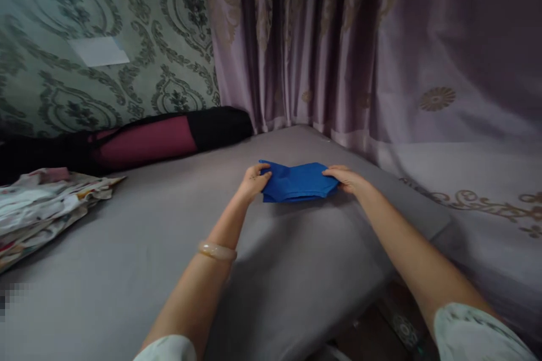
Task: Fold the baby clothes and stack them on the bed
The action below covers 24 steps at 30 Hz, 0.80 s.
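A folded piece of blue cloth [298,180] is held out between my two hands over the grey bed; its exact kind I cannot make out. My left hand [255,180] pinches its left end, thumb on top. At the right end, my right hand [346,178] grips the cloth with the thumb above and the other fingers partly hidden beneath. The near edge shows layers slightly apart, and a shadow falls on the sheet below.
Under the cloth spreads a bed with a grey sheet [169,225]. A pile of patterned fabric [51,203] lies at the left. A long black and maroon bag [148,141] rests along the wall. Purple curtains [313,56] hang behind and to the right.
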Tool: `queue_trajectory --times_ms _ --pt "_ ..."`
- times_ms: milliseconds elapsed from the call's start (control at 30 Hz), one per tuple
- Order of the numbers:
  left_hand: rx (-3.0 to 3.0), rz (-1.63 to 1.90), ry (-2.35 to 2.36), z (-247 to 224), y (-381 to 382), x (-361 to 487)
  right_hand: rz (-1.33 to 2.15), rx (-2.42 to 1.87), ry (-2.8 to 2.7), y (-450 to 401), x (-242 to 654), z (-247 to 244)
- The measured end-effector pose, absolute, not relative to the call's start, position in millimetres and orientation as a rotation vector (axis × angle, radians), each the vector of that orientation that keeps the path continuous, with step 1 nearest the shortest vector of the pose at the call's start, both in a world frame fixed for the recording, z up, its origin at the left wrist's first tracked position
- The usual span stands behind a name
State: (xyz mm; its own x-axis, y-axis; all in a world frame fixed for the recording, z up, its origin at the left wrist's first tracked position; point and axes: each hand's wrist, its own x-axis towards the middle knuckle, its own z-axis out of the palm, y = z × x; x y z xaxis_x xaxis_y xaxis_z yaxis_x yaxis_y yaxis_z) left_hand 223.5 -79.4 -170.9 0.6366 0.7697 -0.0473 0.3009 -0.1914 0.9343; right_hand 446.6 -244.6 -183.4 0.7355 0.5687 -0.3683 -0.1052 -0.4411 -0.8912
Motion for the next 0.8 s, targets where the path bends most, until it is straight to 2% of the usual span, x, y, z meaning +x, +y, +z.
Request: queue_trajectory --times_ms 200,400,800 --pt "1.760 0.472 0.650 -197.9 -124.1 294.1 0.468 -2.164 -0.430 -295.3 518.4 -169.6" --pt "1.818 0.448 0.534 -228.1 -158.4 342.4 0.254 -2.394 -0.604 -306.1 562.5 -161.0" --pt "1.732 0.436 0.565 -253.7 -181.9 379.6 -0.114 -2.711 -0.939 -305.3 608.2 -162.0"
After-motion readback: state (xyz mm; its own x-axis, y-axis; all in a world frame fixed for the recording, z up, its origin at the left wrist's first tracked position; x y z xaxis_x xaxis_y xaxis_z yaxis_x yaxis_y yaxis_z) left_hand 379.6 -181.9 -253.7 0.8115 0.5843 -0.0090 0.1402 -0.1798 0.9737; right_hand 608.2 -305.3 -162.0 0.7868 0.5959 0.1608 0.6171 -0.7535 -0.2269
